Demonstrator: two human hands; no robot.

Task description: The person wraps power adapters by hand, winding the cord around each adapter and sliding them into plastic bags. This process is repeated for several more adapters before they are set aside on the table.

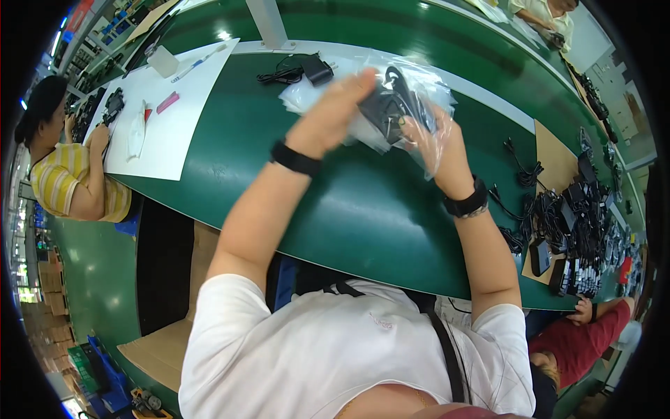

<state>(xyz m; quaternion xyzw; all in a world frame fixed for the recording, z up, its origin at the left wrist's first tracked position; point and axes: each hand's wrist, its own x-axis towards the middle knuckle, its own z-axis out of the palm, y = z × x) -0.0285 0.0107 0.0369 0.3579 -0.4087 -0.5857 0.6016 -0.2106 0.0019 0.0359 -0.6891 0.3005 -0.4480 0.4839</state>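
A clear plastic bag [434, 150] holding a black power adapter [380, 115] and its coiled black cable [398, 84] is up in front of me, over the far part of the table. My right hand [441, 143] grips the bag from its right side, with the fingers partly behind the film. My left hand [338, 108] is at the adapter's left side, its fingers blurred, so whether it grips is unclear. Just beyond it, another black adapter [317, 70] with a bundled cable [280, 75] lies on the table. Flat clear bags [296, 96] lie beneath my hands.
The green table [244, 140] carries a heap of black adapters and cables [576, 209] on cardboard at the right. A white sheet [199, 91] at the left bears a pink item [167, 103] and a brush. Co-workers sit at the left and right; a post [267, 24] rises behind.
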